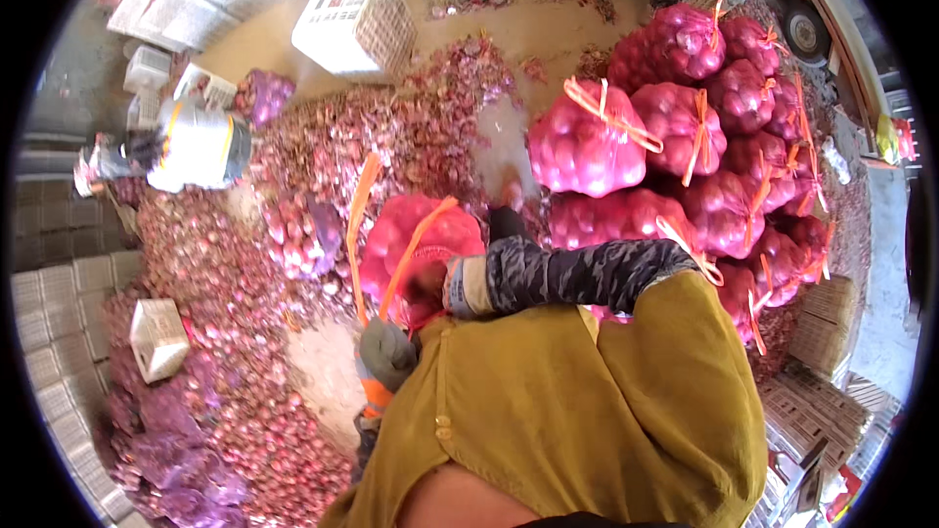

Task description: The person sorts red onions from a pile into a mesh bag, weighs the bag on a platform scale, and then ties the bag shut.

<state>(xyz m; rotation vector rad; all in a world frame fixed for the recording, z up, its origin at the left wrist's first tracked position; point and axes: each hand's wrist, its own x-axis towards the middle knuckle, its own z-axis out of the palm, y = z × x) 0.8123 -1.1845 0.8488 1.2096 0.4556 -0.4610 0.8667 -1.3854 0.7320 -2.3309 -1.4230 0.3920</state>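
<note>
A red mesh bag of onions (pixel 430 225) stands in front of me, its gathered neck toward my body. My left hand (pixel 387 354), in a grey glove with an orange cuff, is closed at the lower end of an orange strap (pixel 360 225). The strap's loops rise beside and across the bag. My right hand (pixel 424 286) reaches in from the right, below a camouflage sleeve and pale cuff, and lies against the bag's neck. Its fingers are dark and hard to make out.
Tied onion bags (pixel 685 137) are piled to the right. Loose onions and skins (pixel 225 274) cover the floor at left. White plastic crates (pixel 357 24) stand at the back, and a small one (pixel 158 340) lies left. A person (pixel 196 147) bends at far left.
</note>
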